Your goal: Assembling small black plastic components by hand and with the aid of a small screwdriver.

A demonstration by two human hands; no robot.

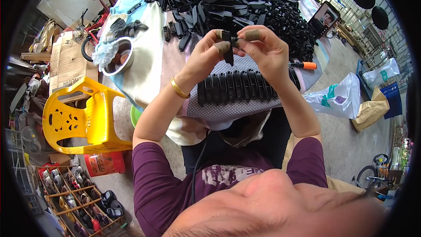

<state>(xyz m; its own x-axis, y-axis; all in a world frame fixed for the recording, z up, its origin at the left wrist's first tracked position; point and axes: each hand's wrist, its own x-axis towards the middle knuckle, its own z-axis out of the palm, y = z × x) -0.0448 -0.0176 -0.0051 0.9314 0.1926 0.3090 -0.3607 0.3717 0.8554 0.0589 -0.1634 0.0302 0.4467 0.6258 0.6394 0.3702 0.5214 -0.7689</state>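
Black plastic part (228,52) is hanging between the two hands in the upper middle of the frame, over the cloth-covered desk (152,46). The left hand (207,55) is pinching it between thumb and fingers; the right hand (268,55), nearly closed, is gripping a small dark bit (235,42) against its side. Fingers are covering the contact, so whether the two are joining is unclear. Just below, a row of black parts (239,87) is lying across the desk, the right forearm hiding some. Above, a heap of black pieces (219,6) is running past the top edge. At upper left, a white bowl (131,56) is holding brownish round things, a pale plastic bag (106,52) partly covering them. At lower left, a tan rack (81,205) is holding shoes.
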